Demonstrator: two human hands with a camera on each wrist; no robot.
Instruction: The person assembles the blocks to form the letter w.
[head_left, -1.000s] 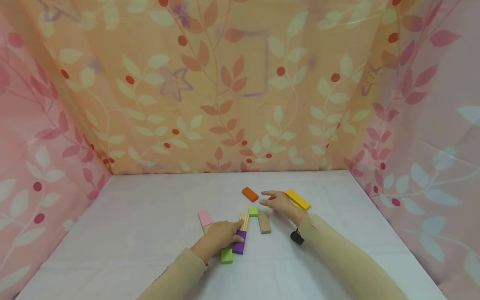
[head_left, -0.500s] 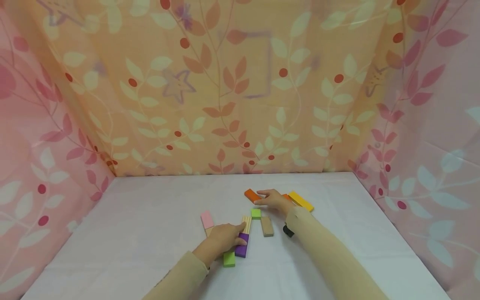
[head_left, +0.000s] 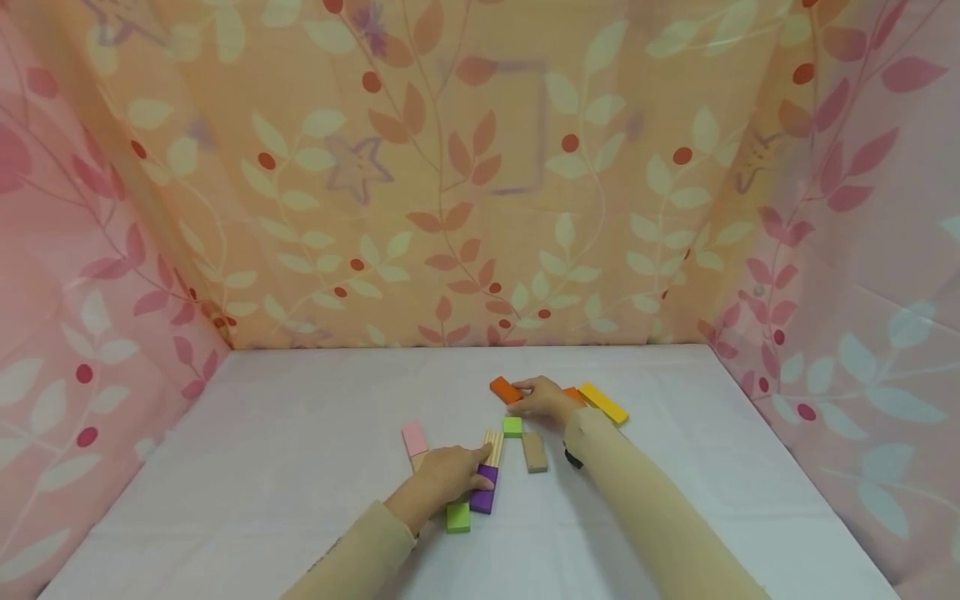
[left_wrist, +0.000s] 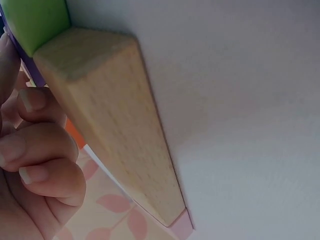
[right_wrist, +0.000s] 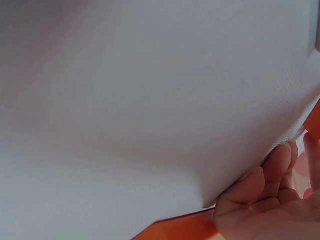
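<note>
The left hand (head_left: 448, 475) rests by the middle of the desk (head_left: 300, 467). Its pointing finger touches the striped block (head_left: 496, 447) and its thumb is on the purple block (head_left: 482, 501). The purple block touches the near end of the striped block. I cannot tell if these fingers squeeze or just press. The other fingers are curled in.

The right hand (head_left: 546, 400) is farther away. Its thumb and 1 finger pinch the near right end of the orange block (head_left: 502, 387), on the far part of the desk.

Left of the purple block is a wooden block (left_wrist: 117, 130), with a green block (left_wrist: 37, 22) at its near end and a pink block (head_left: 413, 437) at its far end. A small green block (head_left: 512, 427) sits near the right hand, just beside a tan block (head_left: 535, 452). Farther right are another orange block (head_left: 574, 394) and a yellow block (head_left: 604, 404).
</note>
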